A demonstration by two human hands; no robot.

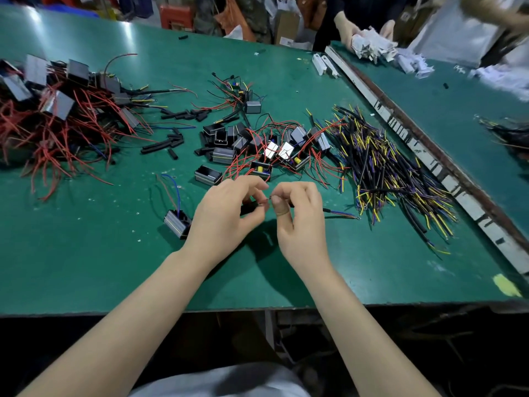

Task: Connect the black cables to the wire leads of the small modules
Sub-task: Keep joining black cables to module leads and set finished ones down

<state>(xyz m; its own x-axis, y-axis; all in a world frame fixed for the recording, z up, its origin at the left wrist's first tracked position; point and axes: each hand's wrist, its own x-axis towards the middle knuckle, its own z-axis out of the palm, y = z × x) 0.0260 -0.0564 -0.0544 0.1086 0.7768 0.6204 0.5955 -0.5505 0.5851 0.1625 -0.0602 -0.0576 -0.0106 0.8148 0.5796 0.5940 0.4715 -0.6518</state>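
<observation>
My left hand point(226, 209) and my right hand point(297, 216) meet above the green table point(86, 253), fingertips pinched together on thin wire ends. A black cable point(339, 212) with blue and orange leads runs out to the right from my right hand. A small grey module point(177, 222) with a blue and a red lead lies just left of my left wrist. What exactly my left fingers hold is partly hidden; it looks like a wire lead.
A heap of black cables point(389, 173) with yellow and purple tips lies at the right. Loose modules with red wires point(263, 147) sit ahead of my hands. A big pile of wired modules point(57, 110) fills the far left. Another person's hands point(366, 32) sort white parts beyond a metal strip point(429, 156).
</observation>
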